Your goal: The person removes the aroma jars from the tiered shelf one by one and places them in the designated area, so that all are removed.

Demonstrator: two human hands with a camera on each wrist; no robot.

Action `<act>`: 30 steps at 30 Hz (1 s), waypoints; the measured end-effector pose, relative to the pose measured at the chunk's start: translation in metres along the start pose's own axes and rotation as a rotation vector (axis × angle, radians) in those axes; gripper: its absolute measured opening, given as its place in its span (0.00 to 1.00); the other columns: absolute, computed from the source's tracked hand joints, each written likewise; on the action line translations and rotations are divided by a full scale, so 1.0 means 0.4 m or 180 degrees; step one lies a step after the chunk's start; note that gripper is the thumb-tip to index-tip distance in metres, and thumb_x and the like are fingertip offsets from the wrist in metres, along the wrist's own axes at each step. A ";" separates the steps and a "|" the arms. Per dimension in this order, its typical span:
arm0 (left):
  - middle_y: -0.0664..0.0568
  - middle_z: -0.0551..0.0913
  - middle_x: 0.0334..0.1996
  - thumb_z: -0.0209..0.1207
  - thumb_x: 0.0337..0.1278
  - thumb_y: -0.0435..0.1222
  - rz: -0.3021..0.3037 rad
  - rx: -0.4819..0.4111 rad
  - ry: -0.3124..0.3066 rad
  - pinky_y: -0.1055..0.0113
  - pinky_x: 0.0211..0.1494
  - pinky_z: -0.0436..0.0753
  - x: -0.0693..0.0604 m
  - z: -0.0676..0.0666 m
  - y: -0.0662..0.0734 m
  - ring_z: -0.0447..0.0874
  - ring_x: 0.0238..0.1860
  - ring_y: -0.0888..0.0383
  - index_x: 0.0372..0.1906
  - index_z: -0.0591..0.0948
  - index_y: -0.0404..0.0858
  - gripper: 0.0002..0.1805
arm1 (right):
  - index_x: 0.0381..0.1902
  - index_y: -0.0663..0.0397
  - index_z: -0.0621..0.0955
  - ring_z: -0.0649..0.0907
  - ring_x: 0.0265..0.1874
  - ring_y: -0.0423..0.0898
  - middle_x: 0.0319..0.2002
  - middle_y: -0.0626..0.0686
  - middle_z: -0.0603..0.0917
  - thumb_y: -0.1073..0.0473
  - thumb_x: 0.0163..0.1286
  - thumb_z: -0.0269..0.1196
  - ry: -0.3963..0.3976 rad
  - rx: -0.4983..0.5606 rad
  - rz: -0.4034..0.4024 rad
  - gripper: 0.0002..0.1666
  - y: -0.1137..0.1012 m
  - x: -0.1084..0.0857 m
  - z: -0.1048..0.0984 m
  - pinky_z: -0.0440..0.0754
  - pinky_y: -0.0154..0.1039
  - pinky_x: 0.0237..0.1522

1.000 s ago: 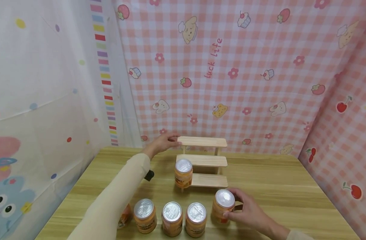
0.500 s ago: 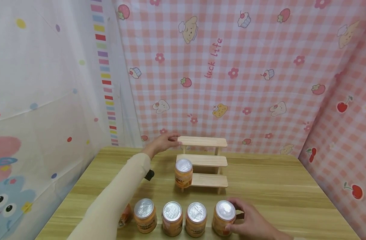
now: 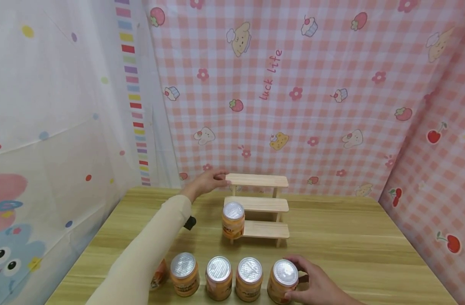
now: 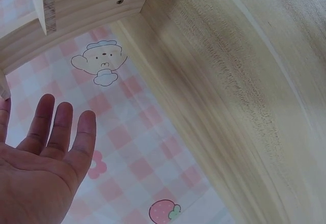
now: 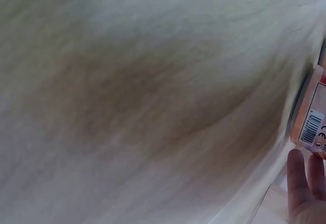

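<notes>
My left hand (image 3: pixel 206 182) is at the left end of the top tier of a small three-tier wooden shelf (image 3: pixel 257 180), pinching its edge. In the left wrist view, three fingers (image 4: pixel 58 130) of that hand stretch out free of the wood. My right hand (image 3: pixel 316 281) holds an orange can (image 3: pixel 281 284) with a silver lid, thumb in front and fingers behind. The right wrist view shows part of an orange can (image 5: pixel 311 119) with a barcode beside that hand's fingers (image 5: pixel 298 178). Another orange can (image 3: pixel 233 222) stands upright at the left of the lowest tier.
Left of the held can stand more orange cans (image 3: pixel 249 279) in a row; the leftmost can (image 3: pixel 159 275) is partly behind my left sleeve (image 3: pixel 148 245). A small black object (image 3: pixel 190 223) shows beside that sleeve. Patterned cloth (image 3: pixel 293 106) hangs behind the wooden table (image 3: pixel 331 237).
My right hand has drawn its can toward the near side, level with the row of cans. The left hand and the shelf have not moved.
</notes>
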State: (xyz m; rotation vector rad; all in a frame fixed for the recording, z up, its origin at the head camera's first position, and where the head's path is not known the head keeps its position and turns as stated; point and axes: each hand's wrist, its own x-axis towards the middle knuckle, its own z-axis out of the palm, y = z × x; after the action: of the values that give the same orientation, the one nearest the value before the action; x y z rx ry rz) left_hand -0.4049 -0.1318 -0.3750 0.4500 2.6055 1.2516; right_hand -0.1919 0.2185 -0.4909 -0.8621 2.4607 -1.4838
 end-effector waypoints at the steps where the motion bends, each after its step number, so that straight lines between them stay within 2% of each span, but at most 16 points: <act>1: 0.42 0.74 0.64 0.60 0.68 0.48 0.0001 -0.0011 -0.0002 0.48 0.67 0.70 0.000 0.000 0.000 0.71 0.65 0.44 0.73 0.68 0.43 0.32 | 0.66 0.65 0.68 0.78 0.52 0.39 0.55 0.55 0.78 0.53 0.58 0.75 0.0003 -0.0022 0.0007 0.44 0.001 0.000 0.000 0.83 0.40 0.46; 6: 0.41 0.74 0.65 0.59 0.69 0.47 0.0022 -0.0017 -0.0022 0.48 0.67 0.70 0.004 0.000 -0.004 0.71 0.65 0.43 0.73 0.68 0.42 0.32 | 0.66 0.69 0.67 0.77 0.52 0.39 0.57 0.63 0.78 0.57 0.58 0.75 0.0088 -0.0081 -0.0134 0.45 -0.005 0.005 -0.005 0.83 0.40 0.45; 10: 0.41 0.74 0.65 0.59 0.69 0.48 0.0036 -0.0014 -0.0029 0.48 0.67 0.70 0.004 0.000 -0.008 0.71 0.65 0.43 0.73 0.67 0.41 0.32 | 0.65 0.68 0.69 0.78 0.52 0.39 0.57 0.67 0.78 0.60 0.57 0.75 0.0221 -0.0168 -0.0309 0.42 -0.017 0.015 -0.009 0.83 0.39 0.43; 14: 0.42 0.74 0.65 0.58 0.69 0.49 0.0046 -0.0007 -0.0037 0.48 0.67 0.71 0.002 -0.001 -0.008 0.71 0.65 0.43 0.73 0.67 0.42 0.33 | 0.65 0.59 0.71 0.79 0.52 0.42 0.56 0.64 0.79 0.59 0.58 0.75 0.0351 -0.0221 -0.0359 0.40 -0.031 0.028 -0.014 0.83 0.40 0.44; 18: 0.43 0.74 0.65 0.59 0.69 0.49 0.0035 -0.0014 -0.0033 0.48 0.67 0.70 0.001 0.000 -0.005 0.71 0.66 0.44 0.74 0.67 0.43 0.33 | 0.65 0.51 0.72 0.80 0.52 0.48 0.55 0.55 0.79 0.61 0.58 0.74 0.0456 -0.0110 -0.0394 0.37 -0.044 0.042 -0.020 0.83 0.42 0.46; 22: 0.43 0.74 0.65 0.59 0.68 0.50 0.0025 0.0011 -0.0017 0.48 0.67 0.70 0.001 0.002 -0.004 0.71 0.65 0.45 0.74 0.67 0.44 0.34 | 0.65 0.57 0.71 0.80 0.52 0.50 0.55 0.53 0.79 0.65 0.59 0.72 0.0486 -0.0028 -0.0440 0.37 -0.056 0.058 -0.031 0.84 0.44 0.47; 26: 0.43 0.74 0.65 0.59 0.68 0.51 0.0012 0.0032 -0.0006 0.49 0.67 0.71 0.000 0.001 -0.001 0.71 0.66 0.45 0.74 0.67 0.43 0.34 | 0.65 0.67 0.69 0.80 0.52 0.46 0.56 0.59 0.78 0.66 0.61 0.71 0.0523 0.0033 -0.0415 0.36 -0.066 0.075 -0.040 0.83 0.45 0.48; 30: 0.42 0.74 0.65 0.59 0.68 0.50 0.0006 0.0054 0.0002 0.48 0.67 0.71 -0.002 0.001 0.002 0.71 0.65 0.44 0.73 0.67 0.43 0.33 | 0.65 0.69 0.69 0.80 0.52 0.46 0.57 0.65 0.77 0.65 0.63 0.70 0.0578 0.0095 -0.0345 0.35 -0.072 0.094 -0.045 0.83 0.46 0.49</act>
State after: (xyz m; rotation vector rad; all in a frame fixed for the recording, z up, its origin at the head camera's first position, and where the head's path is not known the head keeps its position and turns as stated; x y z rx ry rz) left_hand -0.4039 -0.1315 -0.3745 0.4552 2.6186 1.2312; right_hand -0.2187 0.2019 -0.4510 -0.9060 2.5469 -1.7015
